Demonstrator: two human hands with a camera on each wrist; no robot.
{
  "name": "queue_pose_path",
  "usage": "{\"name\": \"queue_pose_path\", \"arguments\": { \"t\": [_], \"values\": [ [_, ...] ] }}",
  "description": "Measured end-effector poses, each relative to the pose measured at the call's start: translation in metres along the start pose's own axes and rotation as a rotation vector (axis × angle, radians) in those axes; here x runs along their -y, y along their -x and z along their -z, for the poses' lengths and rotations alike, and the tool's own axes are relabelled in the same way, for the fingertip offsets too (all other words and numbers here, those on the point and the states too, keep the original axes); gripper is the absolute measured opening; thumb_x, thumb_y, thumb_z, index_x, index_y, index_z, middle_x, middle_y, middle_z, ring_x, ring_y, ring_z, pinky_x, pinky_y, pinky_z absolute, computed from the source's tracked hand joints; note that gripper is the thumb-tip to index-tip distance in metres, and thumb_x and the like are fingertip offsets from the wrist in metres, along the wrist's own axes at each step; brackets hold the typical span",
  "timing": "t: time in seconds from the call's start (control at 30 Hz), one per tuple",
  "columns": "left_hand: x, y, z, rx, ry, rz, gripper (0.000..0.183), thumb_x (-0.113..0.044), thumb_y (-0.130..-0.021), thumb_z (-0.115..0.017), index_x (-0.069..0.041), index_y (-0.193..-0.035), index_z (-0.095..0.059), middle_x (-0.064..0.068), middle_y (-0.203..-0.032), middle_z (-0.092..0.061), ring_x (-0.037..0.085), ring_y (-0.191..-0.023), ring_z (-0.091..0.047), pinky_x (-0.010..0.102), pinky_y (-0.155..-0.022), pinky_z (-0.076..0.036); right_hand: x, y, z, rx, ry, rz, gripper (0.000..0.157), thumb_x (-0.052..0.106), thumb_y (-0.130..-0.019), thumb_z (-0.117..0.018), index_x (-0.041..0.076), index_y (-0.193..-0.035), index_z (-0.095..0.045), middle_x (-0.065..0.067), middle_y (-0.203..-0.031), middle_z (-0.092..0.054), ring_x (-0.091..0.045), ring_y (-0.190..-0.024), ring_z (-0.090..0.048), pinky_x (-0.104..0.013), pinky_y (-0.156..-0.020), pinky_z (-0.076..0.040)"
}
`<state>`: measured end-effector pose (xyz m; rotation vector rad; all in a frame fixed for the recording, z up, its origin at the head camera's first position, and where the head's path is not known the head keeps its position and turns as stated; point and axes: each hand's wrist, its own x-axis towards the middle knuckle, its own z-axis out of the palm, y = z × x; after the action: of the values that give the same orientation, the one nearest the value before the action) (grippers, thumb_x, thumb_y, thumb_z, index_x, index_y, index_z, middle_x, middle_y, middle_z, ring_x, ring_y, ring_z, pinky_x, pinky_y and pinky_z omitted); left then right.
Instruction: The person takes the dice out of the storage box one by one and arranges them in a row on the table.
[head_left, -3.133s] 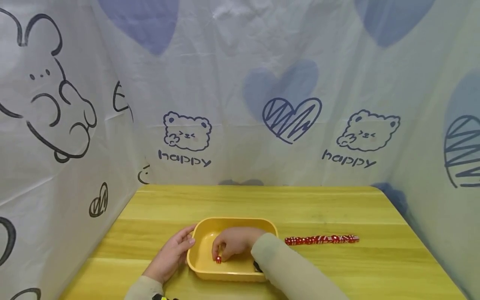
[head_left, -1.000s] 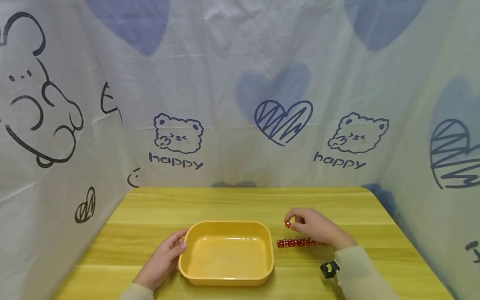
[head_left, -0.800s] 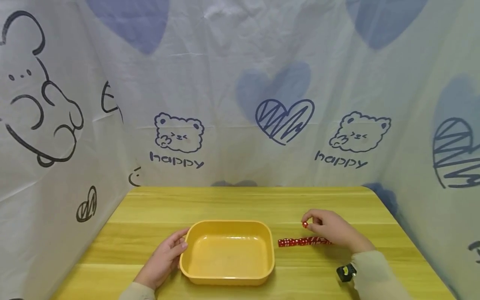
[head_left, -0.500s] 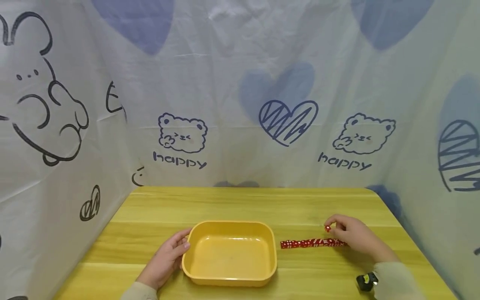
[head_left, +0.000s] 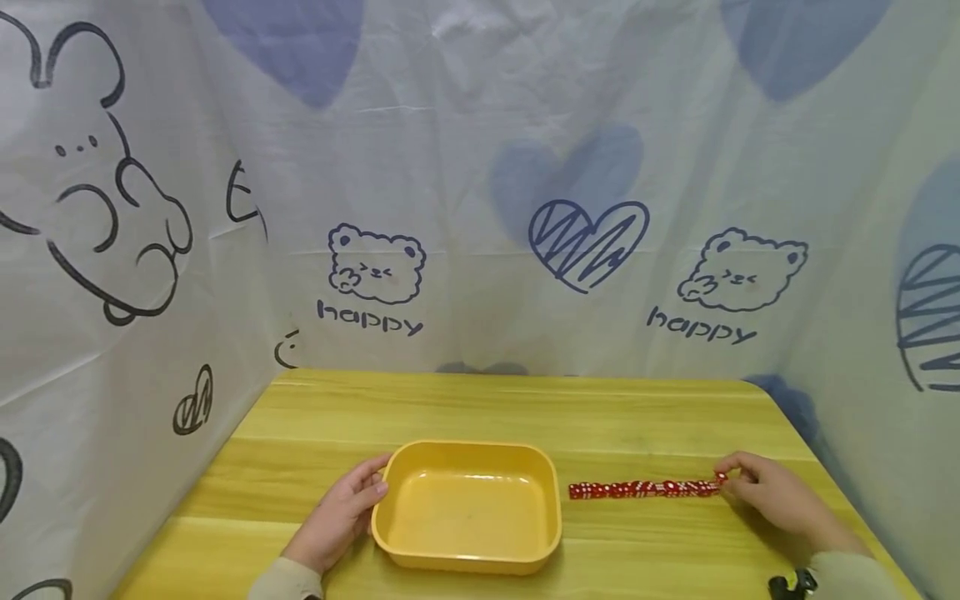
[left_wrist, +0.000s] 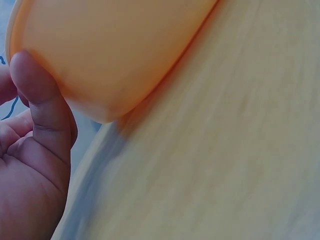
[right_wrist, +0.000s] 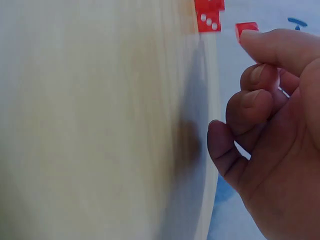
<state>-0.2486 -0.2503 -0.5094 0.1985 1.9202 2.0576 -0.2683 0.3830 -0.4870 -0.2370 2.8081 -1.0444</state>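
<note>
My left hand (head_left: 333,517) grips the left side of a yellow plastic tub (head_left: 467,521), its thumb close to the rim. In the left wrist view the thumb (left_wrist: 37,85) lies against the tub's side, fingers partly hidden behind it. A straight row of red dice (head_left: 637,489) with white pips runs along the table to the tub's right. At the row's right end, my right hand (head_left: 780,500) pinches a single red die (right_wrist: 246,31) between thumb and finger. In the right wrist view a small gap separates that die from the row's end dice (right_wrist: 209,19).
The yellow wood-grain table (head_left: 510,408) has its far edge against a white cloth (head_left: 480,167) printed with hearts and bears. Cloth also hangs along both sides. A small black device (head_left: 792,585) sits at my right wrist.
My right hand has lifted the die out of the tub and carried it rightward above the row to its far right end. The left hand stays at the tub's side.
</note>
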Motion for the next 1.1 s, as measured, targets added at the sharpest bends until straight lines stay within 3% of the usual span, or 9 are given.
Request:
{"name": "queue_pose_path", "arguments": {
  "t": [0.37, 0.57, 0.97, 1.1],
  "values": [
    [0.001, -0.001, 0.001, -0.003, -0.004, -0.016, 0.062, -0.021, -0.106, -0.053, 0.0, -0.158, -0.025, 0.014, -0.11, -0.05, 0.015, -0.077, -0.057, 0.023, -0.06, -0.052, -0.006, -0.005, 0.003, 0.032, 0.082, -0.025, 0.02, 0.018, -0.096, -0.067, 0.009, -0.114, -0.068, -0.003, -0.078, -0.053, -0.019, -0.071, -0.046, -0.033, -0.064, -0.038],
    [0.0, -0.001, 0.001, 0.005, 0.004, -0.006, 0.064, -0.024, -0.106, -0.055, -0.001, -0.158, -0.026, 0.014, -0.109, -0.051, 0.015, -0.077, -0.058, 0.024, -0.06, -0.053, -0.007, -0.008, 0.001, 0.063, 0.073, -0.041, 0.02, 0.016, -0.096, -0.067, 0.007, -0.114, -0.067, -0.004, -0.085, -0.056, -0.022, -0.076, -0.047, -0.038, -0.067, -0.039],
    [-0.001, 0.001, 0.003, -0.022, 0.008, 0.002, 0.064, -0.023, -0.105, -0.056, -0.001, -0.158, -0.027, 0.014, -0.109, -0.05, 0.015, -0.077, -0.057, 0.024, -0.06, -0.052, -0.008, -0.013, -0.003, 0.079, 0.063, -0.044, 0.025, 0.019, -0.097, -0.067, 0.007, -0.118, -0.065, -0.005, -0.081, -0.054, -0.022, -0.072, -0.046, -0.036, -0.064, -0.037],
    [-0.003, 0.001, 0.001, -0.025, 0.005, 0.013, 0.065, -0.023, -0.105, -0.056, -0.001, -0.158, -0.026, 0.013, -0.108, -0.05, 0.015, -0.077, -0.056, 0.025, -0.061, -0.052, -0.005, -0.01, -0.001, 0.071, 0.054, -0.037, 0.033, 0.023, -0.097, -0.068, 0.004, -0.123, -0.064, -0.006, -0.091, -0.06, -0.021, -0.077, -0.048, -0.036, -0.067, -0.04]
  ]
}}
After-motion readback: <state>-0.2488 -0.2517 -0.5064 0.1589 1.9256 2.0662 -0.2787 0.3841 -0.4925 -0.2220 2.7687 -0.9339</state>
